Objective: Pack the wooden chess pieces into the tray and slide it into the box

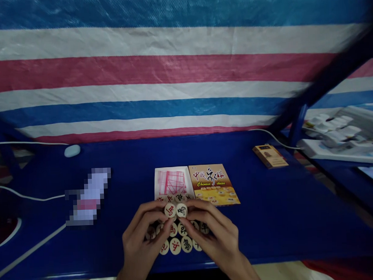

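Observation:
Between the fingertips of my left hand [148, 229] is a round Chinese chess piece with a red character [169, 210]. My right hand [212, 229] pinches a matching piece with a black character [181, 210]. Both pieces are held side by side, faces toward me, edges touching or nearly so. Below and behind my fingers several more chess pieces [175, 246] lie in rows on the blue table, partly covered by my hands. Just beyond, an open box tray [173, 182] holds a red-lined sheet, with further pieces at its near edge. Its printed lid [215, 184] lies against the right side.
A phone-like slab [90, 196], blurred out, lies on the blue table [268, 219] at left, near white cables and a small white case [72, 151]. At right are a yellow-brown pack [270, 156] and a power strip [336, 149]. A striped tarp [184, 70] hangs behind.

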Demonstrator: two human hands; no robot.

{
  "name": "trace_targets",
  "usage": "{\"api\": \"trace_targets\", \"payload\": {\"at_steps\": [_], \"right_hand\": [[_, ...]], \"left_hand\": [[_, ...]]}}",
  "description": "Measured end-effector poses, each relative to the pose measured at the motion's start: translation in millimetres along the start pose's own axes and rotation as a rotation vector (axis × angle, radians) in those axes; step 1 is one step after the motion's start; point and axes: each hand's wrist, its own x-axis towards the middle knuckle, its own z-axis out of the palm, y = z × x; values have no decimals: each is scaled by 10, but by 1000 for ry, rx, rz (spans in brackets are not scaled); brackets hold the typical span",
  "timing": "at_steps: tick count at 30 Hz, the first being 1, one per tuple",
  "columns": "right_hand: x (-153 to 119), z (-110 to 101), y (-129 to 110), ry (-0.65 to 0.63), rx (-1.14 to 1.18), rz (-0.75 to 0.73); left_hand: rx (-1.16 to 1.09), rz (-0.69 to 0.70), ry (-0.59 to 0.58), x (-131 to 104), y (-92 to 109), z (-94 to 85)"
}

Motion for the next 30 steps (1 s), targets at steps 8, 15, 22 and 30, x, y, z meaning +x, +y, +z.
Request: {"api": "trace_targets", "payload": {"at_steps": [8,15,22,30], "right_hand": [[-30,-18,-19,6,-8,-18],[-36,-7,-14,-3,-6,-16],[-35,-15,-16,-2,-30,-25],[-21,-27,-21,-12,-7,-56]], "left_hand": [[20,10,15,-12,16,-9],[47,6,31,-18,1,-13],[46,20,34,-9,5,-21],[16,40,20,-7,-5,-18]]}}
